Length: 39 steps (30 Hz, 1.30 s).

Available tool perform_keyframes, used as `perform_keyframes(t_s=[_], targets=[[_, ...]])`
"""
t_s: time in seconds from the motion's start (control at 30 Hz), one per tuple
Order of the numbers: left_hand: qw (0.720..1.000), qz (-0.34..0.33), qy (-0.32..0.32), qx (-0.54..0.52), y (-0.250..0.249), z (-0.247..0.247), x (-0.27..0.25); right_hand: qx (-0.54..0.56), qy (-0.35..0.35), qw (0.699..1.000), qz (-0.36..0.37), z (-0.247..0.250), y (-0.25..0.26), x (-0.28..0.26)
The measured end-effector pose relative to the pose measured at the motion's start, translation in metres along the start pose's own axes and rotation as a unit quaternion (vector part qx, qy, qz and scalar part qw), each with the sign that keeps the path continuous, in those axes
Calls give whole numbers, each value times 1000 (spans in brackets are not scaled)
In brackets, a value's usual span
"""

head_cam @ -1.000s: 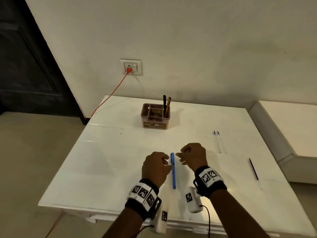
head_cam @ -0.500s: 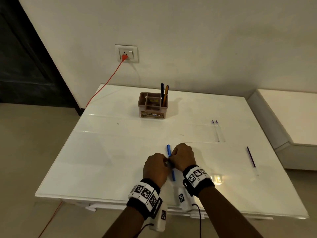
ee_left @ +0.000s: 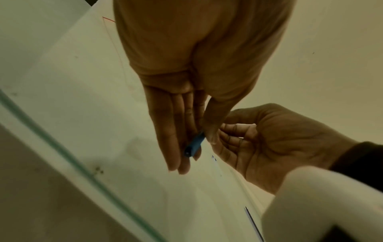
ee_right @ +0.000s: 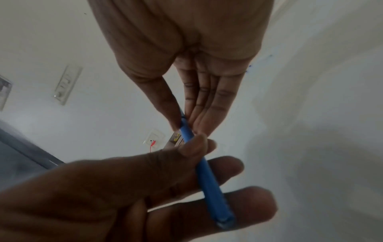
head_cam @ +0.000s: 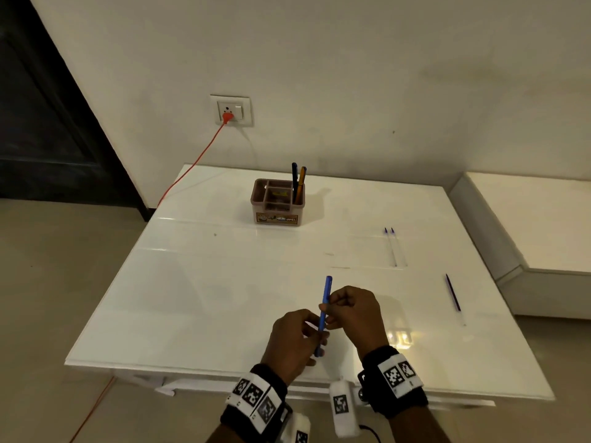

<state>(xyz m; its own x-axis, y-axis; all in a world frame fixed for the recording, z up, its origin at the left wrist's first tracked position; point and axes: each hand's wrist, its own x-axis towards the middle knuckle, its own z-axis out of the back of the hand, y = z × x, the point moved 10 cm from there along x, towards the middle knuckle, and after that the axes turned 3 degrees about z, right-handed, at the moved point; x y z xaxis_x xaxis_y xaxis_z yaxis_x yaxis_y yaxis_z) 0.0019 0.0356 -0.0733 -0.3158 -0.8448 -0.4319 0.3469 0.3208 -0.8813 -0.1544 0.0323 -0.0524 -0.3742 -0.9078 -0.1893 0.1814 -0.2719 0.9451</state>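
Observation:
A blue pen [head_cam: 325, 302] is held up above the near part of the white table [head_cam: 198, 282], pointing away from me. My left hand [head_cam: 295, 337] pinches its lower half between thumb and fingers; in the left wrist view only the pen's butt end [ee_left: 193, 146] shows below that thumb. My right hand [head_cam: 348, 310] pinches the upper part, near the cap. In the right wrist view the pen [ee_right: 205, 172] runs from the right thumb and fingers down across the left hand's fingers [ee_right: 225, 165].
A brown pen holder [head_cam: 277, 201] with two pens stands at the table's back middle. Two clear pens [head_cam: 395, 247] and a dark purple pen [head_cam: 453, 294] lie on the right. An orange cable [head_cam: 192, 164] runs from the wall socket [head_cam: 231, 110]. A white ledge [head_cam: 527, 219] borders the right.
The blue pen lay on the table between both hands a second ago. Both hands closed on it and lifted it off the surface.

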Motion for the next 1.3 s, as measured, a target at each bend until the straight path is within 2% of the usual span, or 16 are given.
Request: perform_keyframes(t_s=[0.1,0.27,0.37,0.53,0.77,0.9,1.03,1.13,1.3], targets=[[1000,-14,-15,-6,-1,-1,-2,21,3,1000,2,-1,1,-1],[999,-49,-13,15,-13,-10,8,44,-63,996,39,18,13,10],[999,-42,4,8,-14,-11,18,105,-44,993,29,18,13,19],[998,-38,51,27,-13,-15,22,120,-6,993,15,22,14,31],[999,-29,24,39,-2,-9,25,152,-94,984,11,57,7,45],[999,-23,-23,13,0,10,35,36,-113,992,-36,58,-17,65],[999,-17,-29,-4,5,13,41,-90,-123,984,-98,44,-38,83],[1000,-15,-26,-6,6,12,43,-151,-113,977,-101,34,-40,94],[1000,-7,-15,-18,4,11,43,-184,-106,972,-98,29,-42,97]])
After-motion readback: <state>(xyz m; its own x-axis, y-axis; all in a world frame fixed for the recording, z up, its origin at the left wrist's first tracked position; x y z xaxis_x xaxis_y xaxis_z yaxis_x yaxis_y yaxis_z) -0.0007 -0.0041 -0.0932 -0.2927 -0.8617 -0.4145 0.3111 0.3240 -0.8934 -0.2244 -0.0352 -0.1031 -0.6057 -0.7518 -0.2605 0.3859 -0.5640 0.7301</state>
